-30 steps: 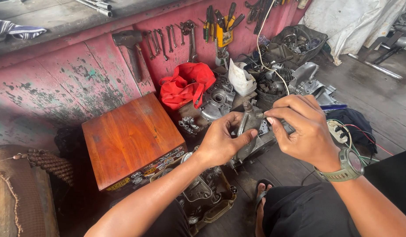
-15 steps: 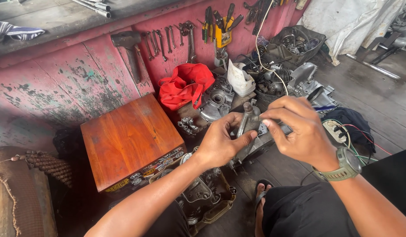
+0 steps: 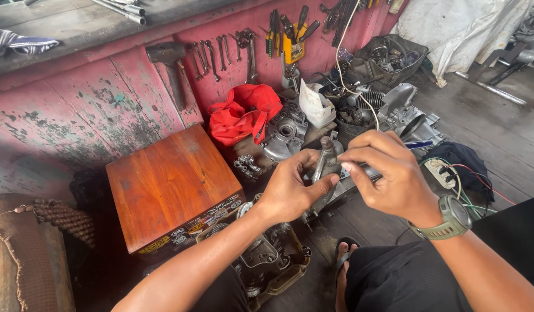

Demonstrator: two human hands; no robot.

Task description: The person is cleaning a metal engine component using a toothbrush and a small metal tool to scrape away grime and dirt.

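Grey metal engine part (image 3: 327, 164), a greasy casting with a short upright shaft at its top, sits at frame centre, held up between both hands above the plank floor (image 3: 498, 133); left hand (image 3: 290, 190) comes in from 7 o'clock, fingers curled around the part's left side, thumb laid across its front, so closed on it; right hand (image 3: 388, 176) comes in from 4 o'clock, fingertips pinched together on the part's upper right edge, just beside the left thumb, the two hands almost touching; green wristwatch (image 3: 449, 219) on the right wrist; what the right fingertips pinch exactly is too small to tell; at 9 o'clock of the hands a wooden box (image 3: 171, 185) with an orange-brown lid, stickers on its front edge; at 6 o'clock below the left forearm another engine casing (image 3: 270, 263) on the floor; at 11 o'clock a red bag (image 3: 244, 112) against the pink wall (image 3: 76, 110), with a silver crankcase half (image 3: 284, 136) just beside it; spanners (image 3: 221, 55) and a hammer (image 3: 171, 66) hang on the wall at 11 to 12 o'clock, pliers and screwdrivers (image 3: 290, 32) at 12; white power strip (image 3: 443, 170) with coloured wires at 3 o'clock, next to a dark cloth (image 3: 463, 159); sandalled foot (image 3: 342, 271) at 6 o'clock
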